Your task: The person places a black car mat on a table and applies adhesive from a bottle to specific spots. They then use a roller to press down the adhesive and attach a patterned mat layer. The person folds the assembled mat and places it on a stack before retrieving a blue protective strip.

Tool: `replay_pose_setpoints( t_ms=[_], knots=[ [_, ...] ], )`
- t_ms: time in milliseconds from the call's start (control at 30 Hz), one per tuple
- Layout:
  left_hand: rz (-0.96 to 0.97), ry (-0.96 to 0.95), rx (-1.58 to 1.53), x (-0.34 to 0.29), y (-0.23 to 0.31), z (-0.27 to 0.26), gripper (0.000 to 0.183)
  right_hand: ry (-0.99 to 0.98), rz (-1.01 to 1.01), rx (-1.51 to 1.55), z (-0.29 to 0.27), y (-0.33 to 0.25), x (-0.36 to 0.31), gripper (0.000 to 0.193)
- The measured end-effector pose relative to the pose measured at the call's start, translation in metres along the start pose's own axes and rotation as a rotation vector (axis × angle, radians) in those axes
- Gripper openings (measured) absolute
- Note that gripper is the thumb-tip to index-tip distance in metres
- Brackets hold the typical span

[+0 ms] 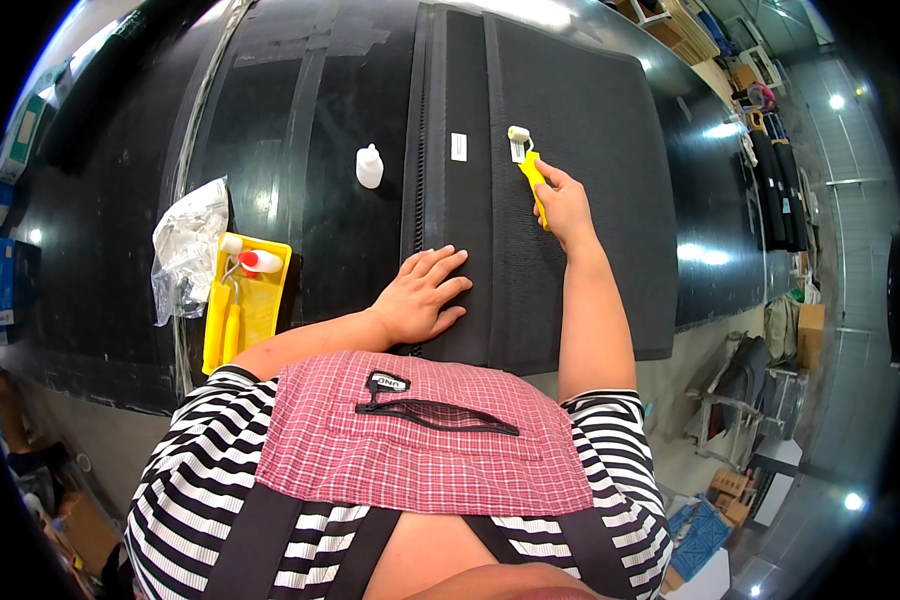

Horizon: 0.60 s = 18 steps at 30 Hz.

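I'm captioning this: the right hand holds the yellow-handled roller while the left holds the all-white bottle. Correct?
No: the head view shows the left hand spread on the black mat, apart from the all-white bottle. The right hand does hold the yellow-handled roller.

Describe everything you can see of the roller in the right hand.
The roller has a yellow, plastic-looking handle, a thin bent frame and a short pale cylinder with a yellowish end. The right hand grips the handle; the cylinder, at the far end, is over the black mat beside a white label. Mat contact is unclear.
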<state>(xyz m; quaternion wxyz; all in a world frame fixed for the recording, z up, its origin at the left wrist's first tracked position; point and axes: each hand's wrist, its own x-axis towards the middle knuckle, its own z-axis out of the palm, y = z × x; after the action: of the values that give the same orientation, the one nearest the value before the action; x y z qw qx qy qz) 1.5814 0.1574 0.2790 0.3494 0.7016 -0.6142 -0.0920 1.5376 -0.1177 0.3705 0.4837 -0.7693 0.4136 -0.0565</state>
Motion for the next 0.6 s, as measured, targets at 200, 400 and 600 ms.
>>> replay_pose_setpoints(
  t_ms=[200,400,600],
  knots=[
    [0.003,-0.001,-0.005,0.0,-0.002,0.001,0.042,0.025,-0.031,0.131,-0.009,-0.005,-0.025,0.048],
    [-0.009,-0.003,-0.02,-0.001,0.0,0.001,0.041,0.003,0.0,0.12,-0.004,0.029,-0.028,0.048],
    [-0.009,-0.006,-0.007,-0.001,0.0,0.0,0.041,-0.019,-0.018,0.071,-0.005,0.037,-0.037,0.049]
  ],
)
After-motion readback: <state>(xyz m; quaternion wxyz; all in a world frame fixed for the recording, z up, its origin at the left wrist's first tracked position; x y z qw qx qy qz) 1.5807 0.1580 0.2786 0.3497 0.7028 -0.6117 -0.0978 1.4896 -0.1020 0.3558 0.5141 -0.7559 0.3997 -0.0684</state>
